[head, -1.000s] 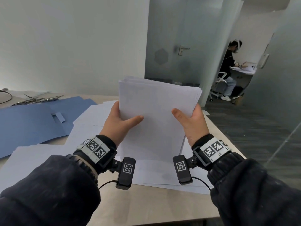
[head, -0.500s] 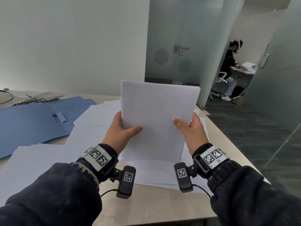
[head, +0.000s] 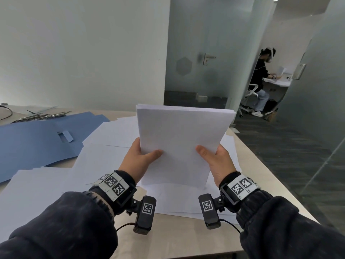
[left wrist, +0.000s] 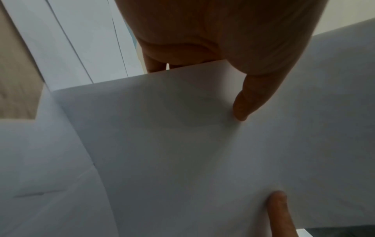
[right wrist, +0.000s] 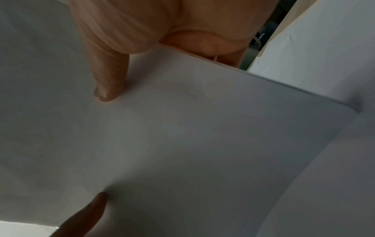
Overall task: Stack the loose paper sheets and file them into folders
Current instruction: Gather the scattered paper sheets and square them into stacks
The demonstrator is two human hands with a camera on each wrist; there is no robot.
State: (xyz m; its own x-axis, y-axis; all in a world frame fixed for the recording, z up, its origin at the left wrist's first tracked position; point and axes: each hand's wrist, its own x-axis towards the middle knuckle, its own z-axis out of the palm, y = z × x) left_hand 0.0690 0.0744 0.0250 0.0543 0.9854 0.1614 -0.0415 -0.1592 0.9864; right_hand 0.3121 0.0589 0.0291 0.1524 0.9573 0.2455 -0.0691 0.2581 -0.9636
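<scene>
Beige bench (head: 186, 238) carries most of the work left: loose white sheets (head: 104, 161) lie spread over its left and middle, overlapping, not squared up. Blue folders (head: 35, 139) lie flat at far left w/ a small tab showing, and I see no paper in them, so filing looks not yet begun. Some metal clips or fasteners, prob., sit at the far left edge beyond the folders; too small to tell.

Progress, as I judge it: one batch is gathered. The paper stack (head: 182, 144) stands upright on its near short edge, above the sheets lying on the bench near me, top edges close to flush w/ only slight stagger. Whether the bottom edge touches the bench I can't tell. Looks like the squaring-up step. Left to do: collect the rest, then load the folders.

Hands: both forearms come in from the near side, wrists level, palms facing each other. My left hand (head: 139, 157) holds the stack's left edge low down, thumb flat across the front face, fingers (left wrist: 156, 66) behind it, mostly hidden. My right hand (head: 217, 159) mirrors that on the right edge, thumb on the front, fingers (right wrist: 233, 58) tucked behind. Both pinch the stack between thumb and fingers; how the rear fingers are spread I can't tell.
</scene>
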